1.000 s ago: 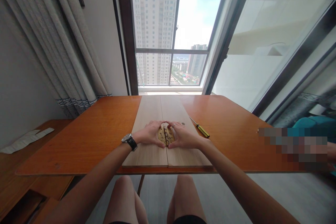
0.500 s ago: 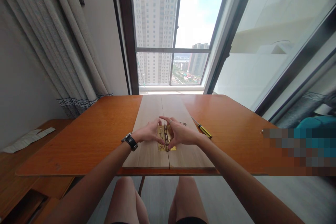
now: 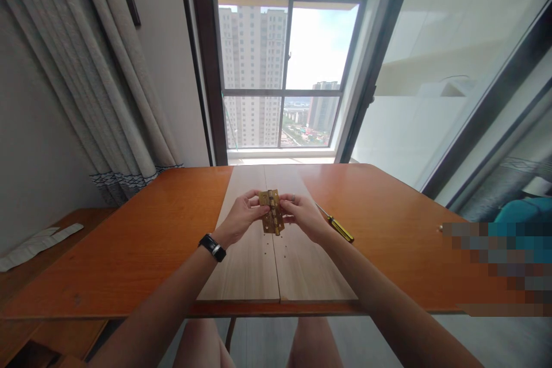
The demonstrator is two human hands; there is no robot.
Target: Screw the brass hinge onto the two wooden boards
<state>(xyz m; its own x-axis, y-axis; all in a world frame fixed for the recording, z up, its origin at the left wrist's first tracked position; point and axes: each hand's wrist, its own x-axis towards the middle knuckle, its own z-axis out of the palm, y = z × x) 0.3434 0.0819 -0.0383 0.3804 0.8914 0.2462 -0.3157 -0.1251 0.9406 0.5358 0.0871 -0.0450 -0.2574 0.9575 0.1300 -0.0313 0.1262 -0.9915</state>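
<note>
A brass-coloured hinge (image 3: 271,215) is held up between my two hands, above two pale wooden boards (image 3: 241,282) that lie side by side. My left hand (image 3: 241,215), with a black watch on the wrist, pinches the hinge's left leaf, thumb on top. Its right leaf is gripped by my right hand (image 3: 304,215), which wears a ring. Several small dark holes (image 3: 265,253) show in the boards on both sides of the seam, just below the hinge. A screwdriver (image 3: 340,229) with a yellow and black handle lies right of my right hand.
The boards rest on an orange-brown wooden table (image 3: 142,241). A window (image 3: 284,75) is beyond its far edge, with a grey curtain (image 3: 116,80) to the left. White strips (image 3: 41,244) lie on a lower wooden surface at far left.
Both hands have lifted the hinge off the boards, uncovering the small holes beneath. The view has tilted up slightly.
</note>
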